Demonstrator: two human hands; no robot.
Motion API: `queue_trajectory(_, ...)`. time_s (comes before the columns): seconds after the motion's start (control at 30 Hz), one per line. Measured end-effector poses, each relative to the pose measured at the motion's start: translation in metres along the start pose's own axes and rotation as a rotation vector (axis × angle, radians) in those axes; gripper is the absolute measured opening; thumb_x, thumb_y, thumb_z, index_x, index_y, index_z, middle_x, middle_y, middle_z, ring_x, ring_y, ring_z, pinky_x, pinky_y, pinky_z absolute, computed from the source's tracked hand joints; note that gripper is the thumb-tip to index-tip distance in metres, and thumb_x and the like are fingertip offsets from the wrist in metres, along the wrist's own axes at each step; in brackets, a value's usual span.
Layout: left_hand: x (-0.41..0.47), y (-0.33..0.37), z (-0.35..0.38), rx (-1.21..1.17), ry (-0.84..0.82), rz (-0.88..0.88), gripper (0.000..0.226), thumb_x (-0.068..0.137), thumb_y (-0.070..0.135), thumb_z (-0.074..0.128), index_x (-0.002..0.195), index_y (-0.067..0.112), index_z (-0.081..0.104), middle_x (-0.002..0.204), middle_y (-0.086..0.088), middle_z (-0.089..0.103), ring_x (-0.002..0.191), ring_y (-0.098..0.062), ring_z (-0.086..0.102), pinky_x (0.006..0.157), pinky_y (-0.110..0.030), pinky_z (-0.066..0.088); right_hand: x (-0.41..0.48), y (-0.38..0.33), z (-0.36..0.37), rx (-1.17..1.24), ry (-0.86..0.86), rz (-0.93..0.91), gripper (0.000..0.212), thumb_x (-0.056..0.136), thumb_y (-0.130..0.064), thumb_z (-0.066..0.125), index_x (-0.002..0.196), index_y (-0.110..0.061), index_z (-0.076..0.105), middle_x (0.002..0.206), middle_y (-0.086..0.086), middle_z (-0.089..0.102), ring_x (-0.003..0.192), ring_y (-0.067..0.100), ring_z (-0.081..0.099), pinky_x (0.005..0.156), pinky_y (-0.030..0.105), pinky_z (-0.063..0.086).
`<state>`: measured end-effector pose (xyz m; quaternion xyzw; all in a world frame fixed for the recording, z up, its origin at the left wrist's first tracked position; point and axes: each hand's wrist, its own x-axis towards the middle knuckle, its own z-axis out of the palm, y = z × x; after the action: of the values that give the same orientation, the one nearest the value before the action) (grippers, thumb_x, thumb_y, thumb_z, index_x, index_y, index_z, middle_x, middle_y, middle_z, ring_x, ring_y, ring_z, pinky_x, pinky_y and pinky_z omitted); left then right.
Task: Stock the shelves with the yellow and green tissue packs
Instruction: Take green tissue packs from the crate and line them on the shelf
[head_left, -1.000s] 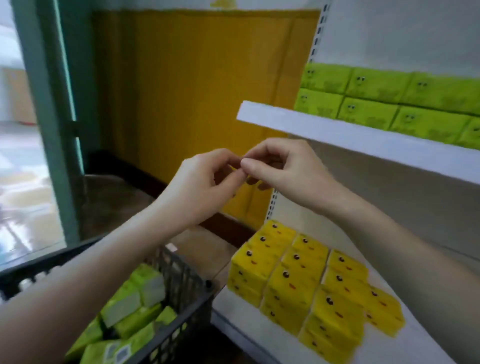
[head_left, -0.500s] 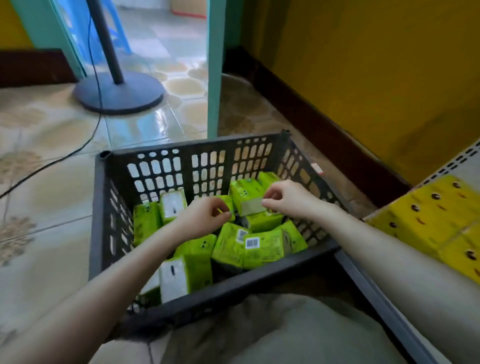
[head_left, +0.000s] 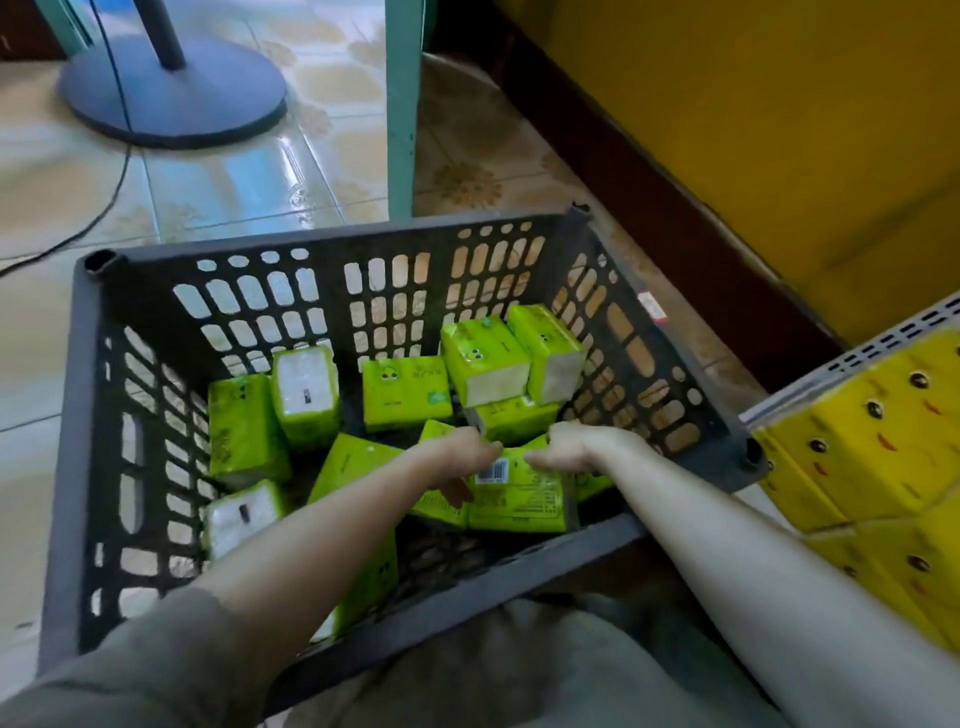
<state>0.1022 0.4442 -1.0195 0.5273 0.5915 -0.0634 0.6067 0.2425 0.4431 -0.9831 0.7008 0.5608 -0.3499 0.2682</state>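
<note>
Several green tissue packs (head_left: 405, 393) lie loose in a dark grey slotted basket (head_left: 337, 243) on the floor in front of me. Both my hands reach down into it. My left hand (head_left: 457, 457) and my right hand (head_left: 569, 448) curl side by side over the top edge of a green pack with a barcode (head_left: 519, 501) near the basket's front wall. The left thumb lies down the pack's left side. Yellow tissue packs (head_left: 872, 441) with printed faces stand stacked on the low shelf at the right.
A fan's round base (head_left: 171, 88) and its cable sit on the tiled floor at the far left. A teal door post (head_left: 402, 104) rises behind the basket. A yellow wall (head_left: 779, 130) with a dark skirting runs along the right.
My view swung from the shelves down to the basket. My hands dropped from chest height into the basket, moved toward its front and closed on the barcode pack.
</note>
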Motion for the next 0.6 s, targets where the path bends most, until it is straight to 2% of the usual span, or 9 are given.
queue_trajectory(0.07, 0.005, 0.000, 0.003, -0.093, -0.002, -0.040, 0.056, 0.099, 0.038, 0.037, 0.140, 0.000, 0.027, 0.123, -0.015, 0.042, 0.091, -0.042, 0.063, 0.060, -0.042, 0.051, 0.002, -0.001, -0.002, 0.176, 0.051, -0.010, 0.050, 0.097, -0.045, 0.037, 0.115, -0.001, 0.053, 0.118, 0.017, 0.055, 0.102, 0.030, 0.057, 0.081, 0.032, 0.047)
queue_trajectory(0.13, 0.007, -0.001, 0.001, -0.168, -0.007, -0.069, 0.063, 0.098, 0.043, 0.036, 0.145, 0.004, 0.020, 0.141, -0.017, 0.035, 0.102, -0.046, 0.060, 0.069, -0.047, 0.052, 0.002, 0.001, -0.005, 0.403, 0.071, 0.024, 0.037, 0.100, -0.038, 0.032, 0.097, -0.006, 0.049, 0.095, 0.014, 0.056, 0.078, 0.026, 0.058, 0.067, 0.031, 0.046)
queue_trajectory(0.23, 0.008, -0.004, -0.002, -0.261, -0.014, -0.096, 0.068, 0.096, 0.048, 0.038, 0.146, 0.005, 0.019, 0.146, -0.018, 0.032, 0.096, -0.042, 0.062, 0.078, -0.048, 0.051, -0.003, 0.003, -0.006, 0.530, 0.031, 0.086, 0.037, 0.100, -0.038, 0.032, 0.080, -0.009, 0.043, 0.073, 0.008, 0.045, 0.060, 0.019, 0.046, 0.059, 0.030, 0.038)
queue_trajectory(0.27, 0.008, -0.005, -0.002, -0.278, -0.014, -0.101, 0.069, 0.096, 0.048, 0.040, 0.146, 0.005, 0.021, 0.146, -0.018, 0.032, 0.100, -0.043, 0.061, 0.079, -0.049, 0.051, -0.004, 0.002, -0.007, 0.512, 0.011, 0.077, 0.037, 0.100, -0.040, 0.032, 0.085, -0.010, 0.048, 0.075, 0.007, 0.046, 0.065, 0.019, 0.047, 0.064, 0.032, 0.040)
queue_trajectory(0.33, 0.005, -0.005, -0.003, -0.320, -0.024, -0.118, 0.070, 0.094, 0.051, 0.042, 0.146, 0.007, 0.023, 0.150, -0.017, 0.026, 0.116, -0.047, 0.052, 0.083, -0.052, 0.050, -0.010, -0.003, -0.009, 0.481, -0.063, 0.036, 0.046, 0.100, -0.045, 0.028, 0.111, -0.009, 0.055, 0.105, 0.011, 0.054, 0.101, 0.027, 0.055, 0.088, 0.040, 0.042)
queue_trajectory(0.4, 0.003, -0.007, -0.005, -0.425, -0.067, -0.141, 0.073, 0.091, 0.055, 0.043, 0.147, 0.014, 0.022, 0.154, -0.013, 0.018, 0.127, -0.044, 0.042, 0.087, -0.054, 0.047, -0.016, -0.007, -0.013, 0.541, -0.192, -0.003, 0.054, 0.100, -0.048, 0.021, 0.122, -0.012, 0.054, 0.137, 0.014, 0.045, 0.130, 0.034, 0.040, 0.104, 0.050, 0.032)
queue_trajectory(0.47, 0.001, -0.010, -0.009, -0.522, -0.095, -0.134, 0.074, 0.087, 0.057, 0.049, 0.146, 0.018, 0.026, 0.154, -0.011, 0.020, 0.132, -0.039, 0.037, 0.087, -0.052, 0.047, -0.022, -0.007, -0.015, 0.636, -0.260, -0.053, 0.053, 0.101, -0.047, 0.018, 0.118, -0.012, 0.055, 0.143, 0.015, 0.042, 0.133, 0.038, 0.035, 0.107, 0.053, 0.027)
queue_trajectory(0.5, 0.001, -0.011, -0.011, -0.533, -0.087, -0.114, 0.073, 0.086, 0.054, 0.054, 0.144, 0.017, 0.030, 0.151, -0.011, 0.028, 0.130, -0.036, 0.041, 0.086, -0.051, 0.049, -0.024, -0.005, -0.017, 0.677, -0.261, -0.077, 0.052, 0.101, -0.045, 0.018, 0.116, -0.012, 0.055, 0.140, 0.014, 0.046, 0.130, 0.038, 0.040, 0.107, 0.053, 0.028)
queue_trajectory(0.6, -0.003, -0.009, -0.018, -0.524, 0.058, 0.001, 0.063, 0.085, 0.033, 0.066, 0.137, 0.012, 0.037, 0.129, -0.013, 0.054, 0.108, -0.030, 0.058, 0.083, -0.046, 0.052, -0.032, 0.001, -0.029, 0.839, -0.170, -0.156, 0.040, 0.102, -0.035, 0.027, 0.118, -0.008, 0.052, 0.119, 0.012, 0.062, 0.103, 0.027, 0.061, 0.100, 0.047, 0.039)
